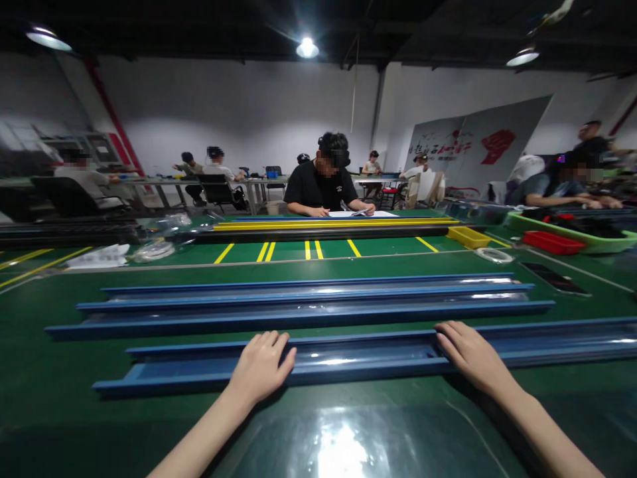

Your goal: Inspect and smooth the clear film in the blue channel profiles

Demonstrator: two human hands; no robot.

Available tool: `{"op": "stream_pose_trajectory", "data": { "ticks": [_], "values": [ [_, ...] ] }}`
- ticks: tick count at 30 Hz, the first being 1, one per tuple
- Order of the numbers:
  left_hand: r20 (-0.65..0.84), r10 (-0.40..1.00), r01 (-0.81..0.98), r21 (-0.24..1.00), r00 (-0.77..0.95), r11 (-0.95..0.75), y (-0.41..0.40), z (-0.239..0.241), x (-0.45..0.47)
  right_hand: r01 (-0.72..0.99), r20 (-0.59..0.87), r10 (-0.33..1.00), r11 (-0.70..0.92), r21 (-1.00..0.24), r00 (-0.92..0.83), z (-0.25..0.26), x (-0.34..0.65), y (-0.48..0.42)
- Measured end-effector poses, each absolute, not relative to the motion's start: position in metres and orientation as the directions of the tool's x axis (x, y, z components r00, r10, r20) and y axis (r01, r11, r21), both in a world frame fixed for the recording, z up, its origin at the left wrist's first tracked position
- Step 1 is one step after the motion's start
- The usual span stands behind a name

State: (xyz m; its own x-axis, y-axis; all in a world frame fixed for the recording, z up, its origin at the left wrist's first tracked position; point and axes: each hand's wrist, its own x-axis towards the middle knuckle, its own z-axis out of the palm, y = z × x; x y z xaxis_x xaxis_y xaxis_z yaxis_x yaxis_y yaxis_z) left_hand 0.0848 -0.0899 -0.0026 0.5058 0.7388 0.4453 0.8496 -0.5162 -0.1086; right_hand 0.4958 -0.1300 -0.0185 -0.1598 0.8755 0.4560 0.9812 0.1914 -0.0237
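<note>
A long blue plastic channel (348, 354) lies across the near part of the green table, its open trough facing up. My left hand (259, 367) grips it left of centre, fingers over the far rim and thumb on the inside. Further right, my right hand (470, 355) is curled over the channel at a visible step, where a second blue length (567, 340) carries on to the right edge. Whether the two lengths overlap or only butt together, I cannot tell. Just beyond lie more blue channels (308, 312), side by side and parallel to the near one.
Yellow and black strips (338, 227) run across the far side, where a person in black (323, 182) sits over papers. To the right are a phone (555, 277), a yellow tray (468, 237), a red tray (553, 242) and a green basin (604, 244). Plastic wrapping (156, 249) lies left.
</note>
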Motion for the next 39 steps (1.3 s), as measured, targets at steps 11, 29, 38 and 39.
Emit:
{"op": "stream_pose_trajectory", "data": {
  "ticks": [11,29,38,39],
  "values": [
    [0.551,0.625,0.829,-0.287,0.553,-0.480,-0.068,-0.010,-0.010,0.941,0.450,0.830,0.327,0.084,-0.329,-0.012,0.444,-0.125],
    [0.621,0.598,0.852,-0.255,0.507,-0.457,-0.060,-0.008,-0.008,0.958,0.436,0.852,0.250,0.144,-0.288,-0.018,0.441,-0.098],
    [0.615,0.634,0.877,-0.235,0.469,-0.420,-0.038,-0.008,-0.019,0.967,0.460,0.853,0.241,0.076,-0.249,-0.014,0.427,-0.083],
    [0.617,0.635,0.878,-0.230,0.465,-0.419,-0.037,-0.009,-0.019,0.967,0.460,0.852,0.243,0.071,-0.249,-0.014,0.426,-0.082]
  ]
}}
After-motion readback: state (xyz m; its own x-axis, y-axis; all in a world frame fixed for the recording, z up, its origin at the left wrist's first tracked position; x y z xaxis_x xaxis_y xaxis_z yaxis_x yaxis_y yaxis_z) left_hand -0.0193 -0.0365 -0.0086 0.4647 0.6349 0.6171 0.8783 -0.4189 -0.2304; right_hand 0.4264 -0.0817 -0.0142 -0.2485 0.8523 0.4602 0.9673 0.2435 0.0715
